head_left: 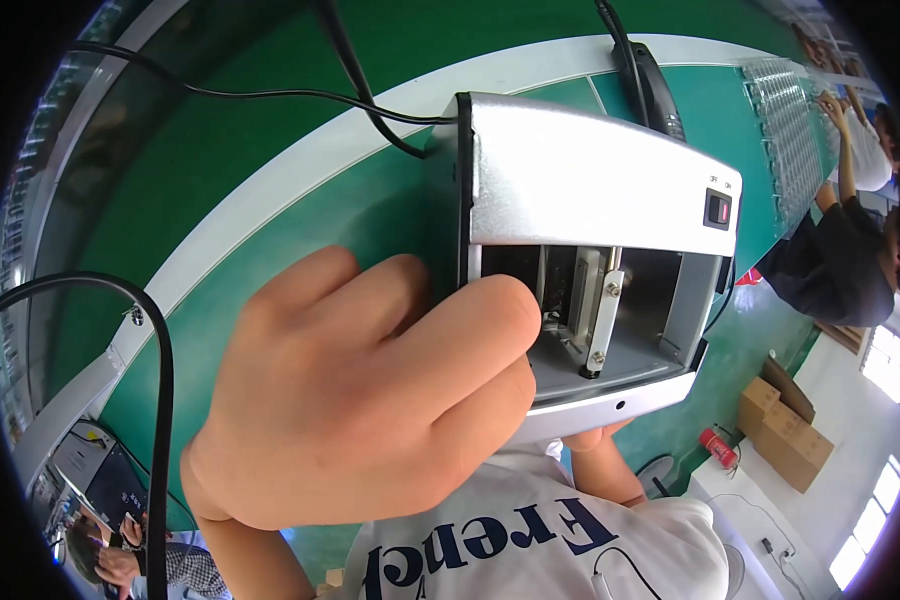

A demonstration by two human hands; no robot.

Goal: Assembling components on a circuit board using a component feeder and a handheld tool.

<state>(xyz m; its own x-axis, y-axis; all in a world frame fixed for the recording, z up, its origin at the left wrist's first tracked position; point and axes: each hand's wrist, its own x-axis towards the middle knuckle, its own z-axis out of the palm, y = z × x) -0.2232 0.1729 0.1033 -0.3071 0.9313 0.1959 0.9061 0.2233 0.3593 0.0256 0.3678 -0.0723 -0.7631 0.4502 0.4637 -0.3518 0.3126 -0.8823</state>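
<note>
A silver metal box-shaped machine [590, 170] with a black side panel stands on the green bench [240, 270]. On its face is a black rocker switch [718, 209]. Below that, an open bay shows an upright metal bracket [607, 310] with screws. My left hand [370, 380] is closed, fingers curled, right at the bay's left edge and partly covering it. Whatever its fingertips hold, if anything, is hidden. My right hand [588, 437] shows only in part beneath the machine's lower edge, its fingers mostly out of sight.
Black cables [270, 94] run from the machine across the bench's white edge [220, 205]. Behind it lies a black device [655, 95]. A tray of small parts [785, 130] is at right, near co-workers. Cardboard boxes [790, 440] and a red extinguisher [718, 448] stand lower right.
</note>
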